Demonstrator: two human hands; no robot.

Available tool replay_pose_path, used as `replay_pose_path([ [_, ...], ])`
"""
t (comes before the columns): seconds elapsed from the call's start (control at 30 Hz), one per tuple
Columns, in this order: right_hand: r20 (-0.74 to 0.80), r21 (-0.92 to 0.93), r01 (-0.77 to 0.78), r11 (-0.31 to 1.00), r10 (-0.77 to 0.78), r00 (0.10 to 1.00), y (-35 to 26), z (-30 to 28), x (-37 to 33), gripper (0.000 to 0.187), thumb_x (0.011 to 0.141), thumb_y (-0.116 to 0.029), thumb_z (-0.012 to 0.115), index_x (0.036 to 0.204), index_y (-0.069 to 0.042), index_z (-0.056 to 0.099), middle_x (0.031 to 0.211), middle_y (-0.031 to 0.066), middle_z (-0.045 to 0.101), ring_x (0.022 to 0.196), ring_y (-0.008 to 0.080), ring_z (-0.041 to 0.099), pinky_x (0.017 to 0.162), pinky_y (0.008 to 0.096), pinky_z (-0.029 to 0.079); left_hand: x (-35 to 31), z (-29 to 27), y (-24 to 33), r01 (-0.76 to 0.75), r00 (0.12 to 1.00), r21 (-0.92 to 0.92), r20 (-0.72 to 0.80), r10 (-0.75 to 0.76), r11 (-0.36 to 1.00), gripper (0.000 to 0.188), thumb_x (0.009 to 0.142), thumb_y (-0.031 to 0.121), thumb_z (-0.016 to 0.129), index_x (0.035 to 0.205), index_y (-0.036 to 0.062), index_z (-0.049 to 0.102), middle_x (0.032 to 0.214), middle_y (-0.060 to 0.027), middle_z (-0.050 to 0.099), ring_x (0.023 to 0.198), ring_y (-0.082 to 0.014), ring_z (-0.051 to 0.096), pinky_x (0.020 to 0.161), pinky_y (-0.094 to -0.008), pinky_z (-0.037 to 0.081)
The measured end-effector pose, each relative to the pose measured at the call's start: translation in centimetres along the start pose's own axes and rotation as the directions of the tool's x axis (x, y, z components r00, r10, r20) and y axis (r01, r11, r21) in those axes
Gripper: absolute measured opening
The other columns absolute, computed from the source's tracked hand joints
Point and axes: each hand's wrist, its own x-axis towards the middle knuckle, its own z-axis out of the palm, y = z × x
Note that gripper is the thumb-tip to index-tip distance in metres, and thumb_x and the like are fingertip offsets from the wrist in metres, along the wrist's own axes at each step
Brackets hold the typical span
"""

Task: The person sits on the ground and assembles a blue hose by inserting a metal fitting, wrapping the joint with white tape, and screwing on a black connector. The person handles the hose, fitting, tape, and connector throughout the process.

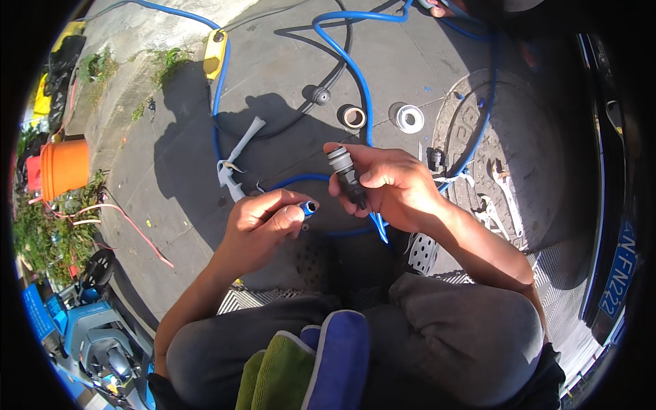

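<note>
My left hand [254,229] pinches the cut end of a blue hose [309,208] between thumb and fingers, its dark open bore turned toward the right. Across from it, my right hand [403,188] grips a black-and-grey hose connector [347,176], tilted with its grey ringed end up and to the left. A gap separates hose end and connector. Below my right fingers a pointed blue strip [380,229] shows; I cannot tell what it is attached to. Further along, the blue hose [358,75] loops over the pavement.
Beyond my hands lie a brown tape roll [354,117], a white tape roll [409,119] and a grey-white spray gun [236,160]. A small black fitting [435,158], wrench [507,195] and pliers [489,213] lie right. Towels [342,362] rest on my lap; an orange bucket [65,168] stands left.
</note>
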Motion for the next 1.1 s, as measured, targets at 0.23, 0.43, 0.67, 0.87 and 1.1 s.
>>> replay_pose_path([
  [0.23,0.012,-0.010,0.059,0.998,-0.059,0.998,0.0,0.3,-0.7,0.073,0.087,-0.008,0.047,0.158,0.010,0.039,0.108,0.0158,0.070,0.081,0.0184,0.062,0.072,0.0295,0.049,0.3,-0.3,0.6,0.037,0.999,-0.048,0.029,-0.035,0.998,0.025,0.106,0.019,0.064,0.117,-0.0009,0.075,0.080,-0.0021,0.067,0.071,-0.0071,0.058,0.064,-0.0248,0.047],
  [0.43,0.046,0.014,0.091,0.996,-0.092,0.995,0.0,0.3,-0.7,0.075,0.087,-0.006,0.047,0.159,0.011,0.036,0.108,0.0178,0.070,0.083,0.0207,0.061,0.072,0.0299,0.047,0.4,0.1,0.0,-0.012,1.000,0.012,0.006,0.012,1.000,0.036,0.104,0.026,0.059,0.116,-0.0053,0.072,0.073,-0.0034,0.061,0.061,-0.0070,0.049,0.057,-0.0229,0.039],
  [0.67,0.065,0.031,0.093,0.995,-0.095,0.993,0.0,0.2,-0.4,0.076,0.087,-0.005,0.047,0.159,0.012,0.034,0.109,0.0186,0.070,0.083,0.0212,0.061,0.073,0.0301,0.047,0.2,-0.4,-0.6,-0.068,0.998,0.004,0.014,0.068,0.998,0.036,0.106,0.028,0.060,0.115,-0.0052,0.073,0.071,-0.0025,0.061,0.060,-0.0065,0.050,0.056,-0.0233,0.039],
  [0.87,0.070,0.018,0.096,0.995,-0.097,0.993,0.3,-0.2,-0.3,0.074,0.087,-0.004,0.046,0.159,0.011,0.036,0.110,0.0185,0.069,0.084,0.0211,0.062,0.074,0.0306,0.046,0.3,-0.5,-1.1,-0.102,0.994,0.008,0.027,0.102,0.995,0.042,0.107,0.035,0.061,0.115,-0.0052,0.072,0.071,-0.0025,0.061,0.059,-0.0064,0.050,0.055,-0.0235,0.039],
  [1.1,0.064,0.020,0.090,0.996,-0.091,0.994,0.5,-0.3,-0.3,0.074,0.087,-0.003,0.045,0.160,0.008,0.037,0.111,0.0177,0.069,0.084,0.0207,0.062,0.075,0.0305,0.046,0.2,-0.5,-1.2,-0.079,0.996,-0.030,0.032,0.080,0.996,0.046,0.107,0.039,0.061,0.115,-0.0054,0.072,0.071,-0.0025,0.061,0.059,-0.0061,0.049,0.055,-0.0229,0.038],
])
